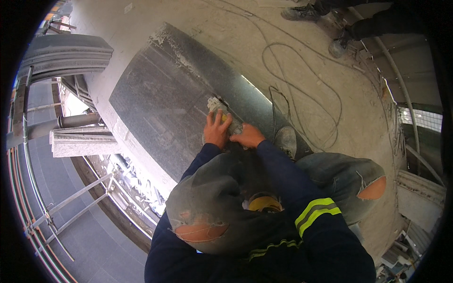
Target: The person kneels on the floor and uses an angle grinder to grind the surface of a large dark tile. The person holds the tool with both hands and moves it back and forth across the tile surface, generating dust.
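Note:
Both hands are on a dust-covered angle grinder (217, 104), whose front end rests at a line along a large dark grey stone slab (155, 113). My left hand (217, 129) wraps around the grinder's body, close behind its head. Gripping the rear part is my right hand (248, 136), with its thumb toward the left hand. The grinder's disc is hidden from view. Pale dust lies along the line toward the slab's far end, and a darker strip of stone (203, 54) runs on the right of it. My bent knees are either side of my forearms.
A grey cable (288, 85) lies in loops on the dusty floor at right. Another person's shoes (299, 12) are at the far right. Stacked curved slabs (68, 54) and stone pieces (85, 144) stand at left, beside metal scaffold pipes (78, 195) along the ledge.

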